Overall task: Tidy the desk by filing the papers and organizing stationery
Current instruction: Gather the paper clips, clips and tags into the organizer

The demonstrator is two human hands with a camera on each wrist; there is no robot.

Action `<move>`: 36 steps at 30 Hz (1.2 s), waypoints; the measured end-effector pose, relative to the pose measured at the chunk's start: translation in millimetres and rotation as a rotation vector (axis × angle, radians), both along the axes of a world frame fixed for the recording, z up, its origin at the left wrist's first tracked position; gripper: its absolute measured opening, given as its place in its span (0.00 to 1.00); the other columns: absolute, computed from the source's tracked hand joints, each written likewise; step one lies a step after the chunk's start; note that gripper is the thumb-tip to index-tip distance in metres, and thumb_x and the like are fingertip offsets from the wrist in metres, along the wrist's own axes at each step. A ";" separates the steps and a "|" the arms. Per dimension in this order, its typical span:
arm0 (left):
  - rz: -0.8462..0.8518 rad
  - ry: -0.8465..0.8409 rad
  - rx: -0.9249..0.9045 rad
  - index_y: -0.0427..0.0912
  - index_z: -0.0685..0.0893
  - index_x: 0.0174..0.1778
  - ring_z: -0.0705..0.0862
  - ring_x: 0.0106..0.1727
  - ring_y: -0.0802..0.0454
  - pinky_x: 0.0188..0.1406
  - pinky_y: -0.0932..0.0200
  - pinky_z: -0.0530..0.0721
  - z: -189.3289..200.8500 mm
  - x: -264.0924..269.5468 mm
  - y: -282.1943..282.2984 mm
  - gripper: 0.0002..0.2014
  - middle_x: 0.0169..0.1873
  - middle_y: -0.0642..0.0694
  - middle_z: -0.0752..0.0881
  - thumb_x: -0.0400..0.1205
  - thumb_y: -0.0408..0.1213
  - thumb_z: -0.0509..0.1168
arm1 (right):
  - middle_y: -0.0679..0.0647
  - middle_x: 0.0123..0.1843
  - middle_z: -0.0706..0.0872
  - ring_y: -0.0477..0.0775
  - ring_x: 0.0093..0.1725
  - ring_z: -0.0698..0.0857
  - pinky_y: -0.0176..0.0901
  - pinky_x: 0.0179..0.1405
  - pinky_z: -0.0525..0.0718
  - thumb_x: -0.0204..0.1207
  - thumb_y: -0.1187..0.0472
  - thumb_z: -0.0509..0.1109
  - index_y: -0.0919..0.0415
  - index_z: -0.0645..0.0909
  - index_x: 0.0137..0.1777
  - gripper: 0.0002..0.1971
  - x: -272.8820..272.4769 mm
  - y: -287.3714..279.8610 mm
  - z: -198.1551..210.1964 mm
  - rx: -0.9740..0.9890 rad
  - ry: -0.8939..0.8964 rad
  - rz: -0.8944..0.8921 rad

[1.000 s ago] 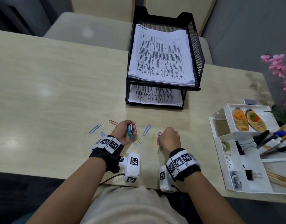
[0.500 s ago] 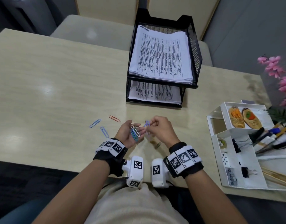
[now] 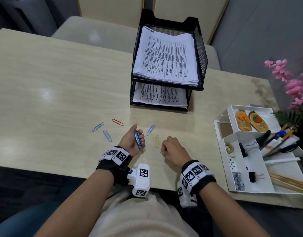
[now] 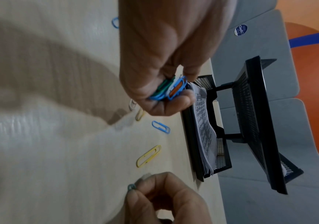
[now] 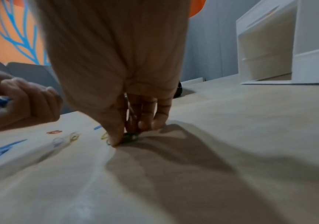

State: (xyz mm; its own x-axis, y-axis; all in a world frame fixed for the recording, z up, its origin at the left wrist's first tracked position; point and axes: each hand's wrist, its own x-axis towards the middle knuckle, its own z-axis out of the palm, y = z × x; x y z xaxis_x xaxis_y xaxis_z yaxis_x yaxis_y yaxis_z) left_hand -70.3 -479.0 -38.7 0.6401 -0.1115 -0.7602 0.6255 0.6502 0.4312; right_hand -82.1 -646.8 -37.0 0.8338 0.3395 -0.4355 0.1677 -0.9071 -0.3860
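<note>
On the desk (image 3: 61, 82), left grip (image 3: 132, 140) clutches paperclips (image 3: 138, 138); right grip (image 3: 173, 148) pinches one.

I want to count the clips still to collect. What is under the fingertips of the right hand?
The right hand pinches a dark green paper clip against the desk. Its fingers cover most of the clip, so whether more clips lie under it cannot be seen.

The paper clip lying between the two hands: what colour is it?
Yellow paper clip; clearest in the head view.
</note>
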 end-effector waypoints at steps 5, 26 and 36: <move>0.049 0.011 -0.005 0.44 0.66 0.28 0.70 0.09 0.58 0.13 0.77 0.69 1.5 -3.3 9.4 0.21 0.08 0.52 0.69 0.86 0.48 0.48 | 0.62 0.42 0.85 0.65 0.48 0.84 0.50 0.47 0.83 0.67 0.72 0.60 0.56 0.75 0.31 0.11 15.0 23.0 1.9 0.255 -0.013 -0.505; 0.068 0.055 -0.021 0.40 0.70 0.29 0.73 0.11 0.54 0.18 0.70 0.73 2.1 12.9 41.3 0.22 0.10 0.47 0.73 0.87 0.46 0.44 | 0.57 0.40 0.84 0.52 0.43 0.83 0.34 0.43 0.83 0.73 0.70 0.69 0.66 0.86 0.44 0.04 58.9 87.0 39.6 0.412 -0.107 -0.278; -0.026 0.062 0.054 0.45 0.66 0.27 0.65 0.08 0.60 0.08 0.76 0.60 -6.0 13.9 72.1 0.19 0.08 0.53 0.68 0.86 0.42 0.48 | 0.60 0.46 0.78 0.63 0.53 0.78 0.48 0.51 0.79 0.73 0.72 0.62 0.61 0.78 0.38 0.07 47.1 63.7 5.4 0.012 -0.047 -0.182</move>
